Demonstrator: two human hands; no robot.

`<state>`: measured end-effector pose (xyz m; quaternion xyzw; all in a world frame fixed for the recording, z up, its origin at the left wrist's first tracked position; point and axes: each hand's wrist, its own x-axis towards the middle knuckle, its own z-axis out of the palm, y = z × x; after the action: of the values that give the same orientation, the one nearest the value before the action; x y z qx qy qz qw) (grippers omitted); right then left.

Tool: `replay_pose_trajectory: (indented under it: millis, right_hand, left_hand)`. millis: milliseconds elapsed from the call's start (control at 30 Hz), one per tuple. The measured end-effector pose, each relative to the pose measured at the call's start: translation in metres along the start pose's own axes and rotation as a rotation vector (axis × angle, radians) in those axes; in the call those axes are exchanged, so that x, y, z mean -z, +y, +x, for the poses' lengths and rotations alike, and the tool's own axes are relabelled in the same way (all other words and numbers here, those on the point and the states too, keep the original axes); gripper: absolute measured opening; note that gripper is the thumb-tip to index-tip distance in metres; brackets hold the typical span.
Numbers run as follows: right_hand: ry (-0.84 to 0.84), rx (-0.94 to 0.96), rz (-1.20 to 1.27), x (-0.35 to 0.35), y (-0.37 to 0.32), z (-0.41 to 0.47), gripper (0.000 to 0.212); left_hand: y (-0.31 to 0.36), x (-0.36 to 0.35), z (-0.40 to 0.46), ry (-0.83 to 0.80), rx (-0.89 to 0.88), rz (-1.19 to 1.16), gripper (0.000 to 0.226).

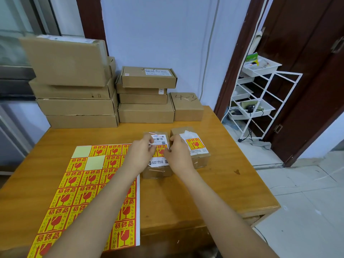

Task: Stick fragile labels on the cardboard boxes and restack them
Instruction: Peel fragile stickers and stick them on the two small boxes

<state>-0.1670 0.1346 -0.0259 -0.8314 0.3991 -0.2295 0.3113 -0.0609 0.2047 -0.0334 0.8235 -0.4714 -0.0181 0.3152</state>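
Observation:
A small cardboard box (157, 172) lies on the wooden table (214, 183) in front of me, with a white shipping label and a yellow-red fragile label (160, 150) on its top. My left hand (141, 155) and my right hand (177, 155) both rest on this box, fingertips on the fragile label's left and right edges. A second small box (202, 161) just to the right carries a fragile label (195, 145) on its top. A sheet of fragile labels (78, 185) lies flat at the left, two squares peeled off, partly hidden by my left forearm.
Two stacks of flat cardboard boxes (78, 107) (146, 112) stand along the back wall, with a small box marked 4-3 (187, 108) beside them. A white wire rack with trays (260, 101) stands on the floor off the table's right edge.

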Motion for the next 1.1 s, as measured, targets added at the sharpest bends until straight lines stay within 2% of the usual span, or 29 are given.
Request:
replay_pose_trajectory:
  millis: [233, 333, 433, 567, 633, 733, 933, 1100]
  right_hand:
    - [0.028, 0.088, -0.096, -0.003, 0.003, -0.007, 0.025]
    - [0.048, 0.127, -0.108, -0.007, 0.006, -0.009, 0.03]
    - [0.045, 0.152, -0.089, -0.008, 0.009, -0.01, 0.034]
    - [-0.004, 0.136, -0.003, -0.001, 0.013, -0.014, 0.039]
    - [-0.017, 0.122, 0.053, 0.0, 0.015, -0.015, 0.038]
    - [0.014, 0.114, 0.082, 0.0, 0.017, -0.012, 0.032]
    - [0.044, 0.262, -0.094, -0.008, 0.023, -0.016, 0.034]
    - [-0.012, 0.236, -0.14, -0.006, 0.024, -0.017, 0.039]
  left_hand:
    - [-0.009, 0.004, -0.01, -0.06, -0.057, -0.164, 0.013]
    - [-0.011, 0.004, -0.011, -0.062, -0.073, -0.155, 0.011]
    - [-0.012, 0.004, -0.013, -0.049, -0.063, -0.122, 0.016]
    - [-0.01, 0.006, -0.018, -0.043, 0.033, -0.203, 0.023]
    - [-0.006, 0.009, -0.019, -0.042, 0.054, -0.227, 0.026]
    - [-0.003, 0.011, -0.019, -0.068, 0.021, -0.142, 0.03]
    - [-0.01, 0.003, -0.02, -0.019, 0.018, -0.178, 0.03]
    - [-0.01, 0.004, -0.025, -0.038, 0.108, -0.173, 0.04]
